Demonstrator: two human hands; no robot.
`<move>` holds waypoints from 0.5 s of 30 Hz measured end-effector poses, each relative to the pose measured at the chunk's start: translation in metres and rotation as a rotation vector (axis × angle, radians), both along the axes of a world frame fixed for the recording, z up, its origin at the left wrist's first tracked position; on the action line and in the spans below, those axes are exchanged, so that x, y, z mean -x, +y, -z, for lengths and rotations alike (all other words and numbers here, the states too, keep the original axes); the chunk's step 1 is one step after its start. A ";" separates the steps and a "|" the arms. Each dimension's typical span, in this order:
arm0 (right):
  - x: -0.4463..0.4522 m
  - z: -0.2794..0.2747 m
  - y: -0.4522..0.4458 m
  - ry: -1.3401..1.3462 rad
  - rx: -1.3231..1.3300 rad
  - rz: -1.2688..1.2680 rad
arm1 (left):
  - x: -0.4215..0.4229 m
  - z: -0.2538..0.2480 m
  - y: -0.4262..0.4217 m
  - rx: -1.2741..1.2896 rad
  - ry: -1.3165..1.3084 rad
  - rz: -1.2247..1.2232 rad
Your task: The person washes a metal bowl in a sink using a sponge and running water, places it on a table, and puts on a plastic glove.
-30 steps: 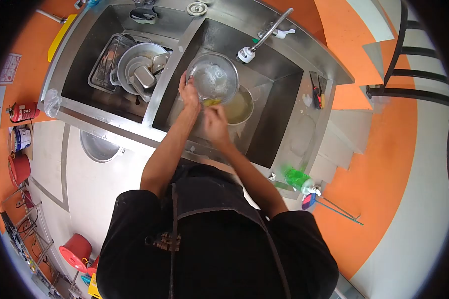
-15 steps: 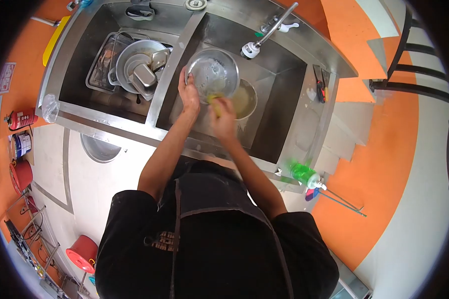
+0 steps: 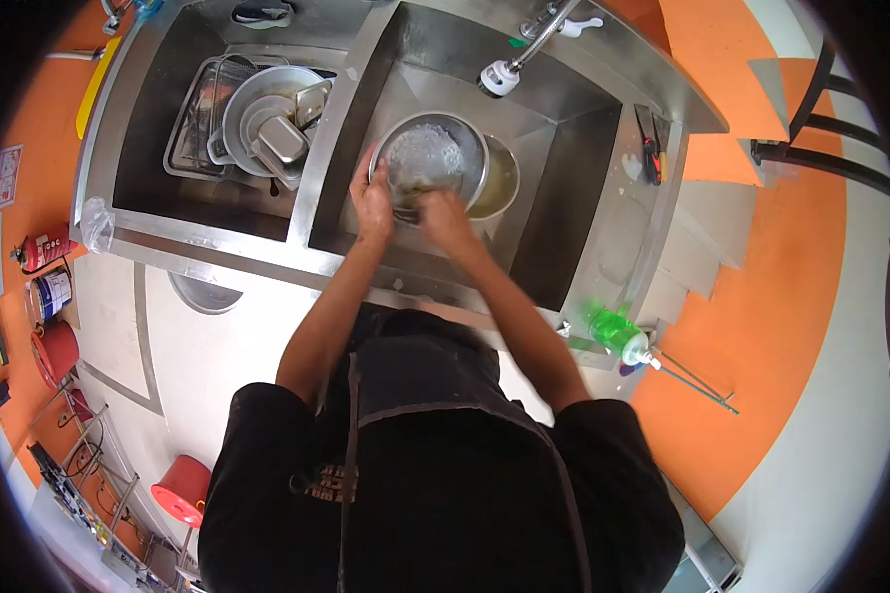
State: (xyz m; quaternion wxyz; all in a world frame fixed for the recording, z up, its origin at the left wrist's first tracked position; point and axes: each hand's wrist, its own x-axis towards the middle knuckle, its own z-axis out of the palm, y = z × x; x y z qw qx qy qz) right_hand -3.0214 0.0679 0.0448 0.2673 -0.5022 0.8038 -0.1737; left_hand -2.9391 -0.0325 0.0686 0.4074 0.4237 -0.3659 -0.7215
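Note:
A round metal bowl (image 3: 470, 163) with foamy suds inside is tilted over the right sink basin. My left hand (image 3: 373, 203) grips its left rim. At the bowl's lower inner side is my right hand (image 3: 443, 217), closed on a yellow-green sponge (image 3: 420, 190) that is mostly hidden and blurred. Partly behind the bowl, a second round pot (image 3: 504, 178) with cloudy liquid rests in the basin. The white faucet head (image 3: 498, 79) hangs above and to the right of the bowl.
In the left basin (image 3: 148, 168) are a wire rack, a large pot (image 3: 229, 133) and metal containers (image 3: 283, 140). Along the right ledge lie red-handled tools (image 3: 652, 158); a green bottle (image 3: 618, 334) stands at the near right corner. A plastic bag (image 3: 97, 225) lies on the left edge.
The bowl has moved slightly right and down in view. My right hand has shifted the sponge from near the rim into the bowl's lower inside. The camera view has moved a little.

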 end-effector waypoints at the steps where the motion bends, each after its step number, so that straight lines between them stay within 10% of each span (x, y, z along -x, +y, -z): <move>1: 0.008 -0.004 0.007 0.161 0.048 -0.008 | -0.004 0.000 0.005 0.067 -0.040 0.060; 4: 0.022 -0.002 0.006 0.480 0.108 0.090 | -0.005 -0.001 0.010 0.229 -0.137 0.187; 10: -0.027 0.029 -0.006 -0.440 0.233 0.301 | -0.003 0.007 0.010 0.105 -0.213 0.174; 15: -0.005 0.045 0.022 0.312 0.077 -0.009 | -0.014 0.017 0.014 0.171 -0.243 0.253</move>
